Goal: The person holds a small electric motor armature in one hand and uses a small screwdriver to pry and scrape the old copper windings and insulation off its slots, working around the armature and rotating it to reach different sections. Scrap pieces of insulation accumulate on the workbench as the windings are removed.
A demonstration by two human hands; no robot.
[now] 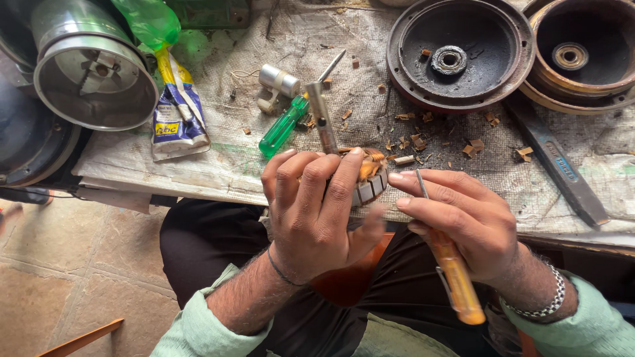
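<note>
Ribbed steel armature (368,177), amber-handled screwdriver (453,274)

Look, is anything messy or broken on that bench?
Yes. Small brown chips lie scattered over the cloth near the dark round housing. The left hand holds a motor core with orange strips poking out crookedly.

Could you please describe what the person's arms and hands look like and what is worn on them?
Both arms wear pale green long sleeves, pushed up the forearms. The left hand is bare, with a thin dark cord bracelet at the wrist. The right hand is bare too, with a silver-coloured metal link bracelet at its wrist. No gloves or rings show.
</note>
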